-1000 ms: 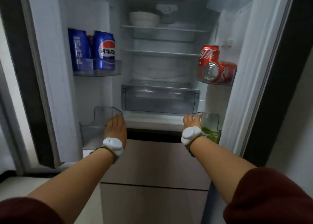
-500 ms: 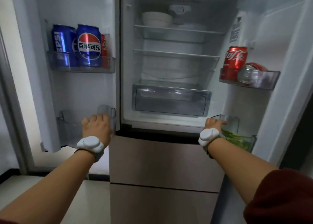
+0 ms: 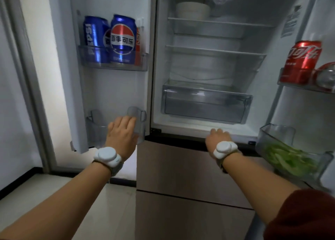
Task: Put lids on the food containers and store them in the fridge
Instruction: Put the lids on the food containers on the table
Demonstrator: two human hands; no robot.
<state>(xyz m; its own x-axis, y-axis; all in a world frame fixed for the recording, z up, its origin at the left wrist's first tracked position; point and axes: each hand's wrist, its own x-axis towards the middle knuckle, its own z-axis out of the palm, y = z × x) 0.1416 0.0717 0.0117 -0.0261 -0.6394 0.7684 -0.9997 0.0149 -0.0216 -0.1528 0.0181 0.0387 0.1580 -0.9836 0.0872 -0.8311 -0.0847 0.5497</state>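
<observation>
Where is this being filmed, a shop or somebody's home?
Most likely a home kitchen. A person stands at an open household fridge with soda cans in its door racks, a white bowl on the top shelf and green vegetables in a lower door bin; the floor is pale tile.

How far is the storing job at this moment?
Done: both fridge doors stand open, and a white bowl already sits on the top shelf. In hand: nothing; the left hand rests on the lower left door bin, the right hand at the fridge's front edge. Left: no lidded containers are in view, so they remain to bring.
</observation>
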